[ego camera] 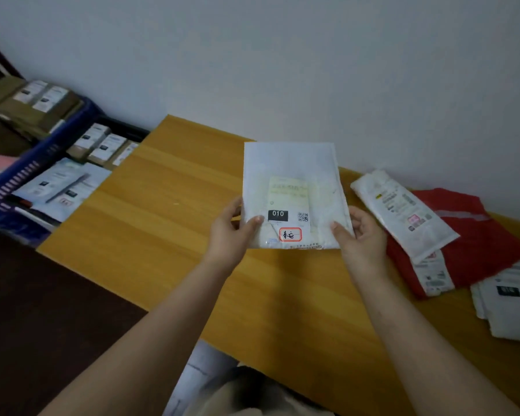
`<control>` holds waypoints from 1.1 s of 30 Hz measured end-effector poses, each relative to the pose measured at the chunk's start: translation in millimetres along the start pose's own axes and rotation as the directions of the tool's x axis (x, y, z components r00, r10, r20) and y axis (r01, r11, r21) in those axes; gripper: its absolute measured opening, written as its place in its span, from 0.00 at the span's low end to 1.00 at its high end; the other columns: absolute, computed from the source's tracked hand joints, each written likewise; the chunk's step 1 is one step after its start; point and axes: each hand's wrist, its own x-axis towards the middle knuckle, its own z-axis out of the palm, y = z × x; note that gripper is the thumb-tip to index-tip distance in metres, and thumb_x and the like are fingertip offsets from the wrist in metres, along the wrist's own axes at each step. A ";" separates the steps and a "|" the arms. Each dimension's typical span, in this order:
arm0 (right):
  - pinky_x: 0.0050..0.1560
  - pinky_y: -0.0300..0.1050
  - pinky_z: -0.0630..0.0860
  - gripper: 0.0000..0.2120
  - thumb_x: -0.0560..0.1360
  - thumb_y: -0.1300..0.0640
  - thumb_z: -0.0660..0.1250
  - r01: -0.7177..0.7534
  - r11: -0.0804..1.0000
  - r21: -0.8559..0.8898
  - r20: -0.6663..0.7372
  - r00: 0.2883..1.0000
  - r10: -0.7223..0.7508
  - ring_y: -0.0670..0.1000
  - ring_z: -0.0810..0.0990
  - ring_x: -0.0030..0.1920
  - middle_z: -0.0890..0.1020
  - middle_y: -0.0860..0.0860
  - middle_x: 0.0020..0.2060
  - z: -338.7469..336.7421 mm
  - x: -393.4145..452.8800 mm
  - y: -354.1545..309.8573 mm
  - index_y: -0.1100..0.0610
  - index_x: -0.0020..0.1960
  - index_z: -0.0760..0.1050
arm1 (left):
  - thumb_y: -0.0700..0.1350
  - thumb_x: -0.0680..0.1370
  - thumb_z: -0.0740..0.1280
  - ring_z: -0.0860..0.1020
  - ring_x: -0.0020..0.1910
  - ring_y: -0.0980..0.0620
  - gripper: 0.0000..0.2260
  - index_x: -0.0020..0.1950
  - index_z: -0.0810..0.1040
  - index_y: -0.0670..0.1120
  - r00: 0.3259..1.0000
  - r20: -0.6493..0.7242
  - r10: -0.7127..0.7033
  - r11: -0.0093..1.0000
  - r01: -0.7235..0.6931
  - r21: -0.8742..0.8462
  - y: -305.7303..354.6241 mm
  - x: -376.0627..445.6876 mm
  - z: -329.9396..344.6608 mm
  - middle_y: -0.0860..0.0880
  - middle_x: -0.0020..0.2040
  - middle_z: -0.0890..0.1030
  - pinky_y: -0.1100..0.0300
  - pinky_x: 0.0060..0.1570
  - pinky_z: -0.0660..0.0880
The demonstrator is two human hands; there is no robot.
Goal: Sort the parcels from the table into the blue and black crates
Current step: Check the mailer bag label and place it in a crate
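Both hands hold up one white parcel (pixel 293 193) over the middle of the table (pixel 168 205), with its label facing the person. The left hand (pixel 228 232) pinches the bottom left corner, thumb on the front and the other fingers behind. The right hand (pixel 362 232) pinches the bottom right corner the same way. The fingers are curled just enough to hold the thin bag, not squeezed tight. I think the person is reading the label to pick a crate. The job looks partly done. At 3 o'clock some parcels are still left on the table: a long white bag (pixel 403 211) lies on top of a red bag (pixel 469 235), and a pile of white bags (pixel 511 304) sits at the right edge, at 4 o'clock. Farther off, at 9 o'clock, the blue crate (pixel 33 172) already has white bags in it. At 10 o'clock, by the wall, brown boxes (pixel 99 145) sit in a dark crate (pixel 126 127). More brown boxes are stacked behind, at the far left.
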 end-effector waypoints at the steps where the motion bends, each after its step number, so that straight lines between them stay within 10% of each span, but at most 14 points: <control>1: 0.51 0.48 0.81 0.18 0.75 0.64 0.70 -0.009 1.000 -0.011 0.015 1.000 0.010 0.48 0.83 0.51 0.83 0.50 0.51 6.1 2.2 3.6 0.58 0.64 0.74 | 0.45 0.76 0.72 0.82 0.47 0.53 0.19 0.65 0.74 0.53 1.000 -0.003 -0.002 1.000 0.002 0.022 -2.1 -2.0 -5.5 0.51 0.57 0.80 0.56 0.44 0.81; 5: 0.55 0.55 0.80 0.15 0.75 0.65 0.70 -0.047 0.997 -0.059 0.084 0.995 0.052 0.51 0.83 0.51 0.83 0.51 0.51 37.6 7.1 18.7 0.58 0.61 0.76 | 0.42 0.76 0.71 0.80 0.48 0.59 0.18 0.61 0.72 0.58 1.000 -0.028 -0.014 0.993 0.017 0.117 -11.0 -1.8 -30.2 0.63 0.53 0.78 0.64 0.43 0.79; 10: 0.56 0.56 0.79 0.21 0.74 0.63 0.70 -0.064 0.989 -0.136 0.165 0.983 0.086 0.51 0.82 0.52 0.82 0.52 0.53 82.7 6.2 27.0 0.59 0.66 0.73 | 0.46 0.77 0.71 0.71 0.66 0.49 0.28 0.75 0.66 0.50 0.988 -0.134 -0.078 0.955 0.113 0.273 -29.0 -4.1 -65.7 0.49 0.71 0.71 0.49 0.60 0.75; 22: 0.45 0.34 0.77 0.17 0.75 0.65 0.69 0.129 0.952 -0.279 0.369 0.929 -0.018 0.37 0.79 0.44 0.79 0.40 0.46 275.2 -33.8 8.1 0.56 0.62 0.73 | 0.46 0.77 0.70 0.70 0.67 0.50 0.27 0.74 0.67 0.50 0.962 -0.261 -0.081 0.954 0.151 0.261 -66.2 23.4 -252.0 0.50 0.71 0.70 0.53 0.64 0.72; 33: 0.57 0.57 0.78 0.24 0.75 0.49 0.70 0.155 0.873 -0.462 0.419 0.906 0.061 0.51 0.79 0.57 0.77 0.51 0.59 467.1 -113.0 20.5 0.52 0.68 0.71 | 0.45 0.76 0.71 0.67 0.70 0.51 0.28 0.75 0.67 0.49 0.960 -0.212 -0.182 0.939 0.234 0.252 -119.8 56.4 -468.5 0.48 0.72 0.68 0.53 0.70 0.67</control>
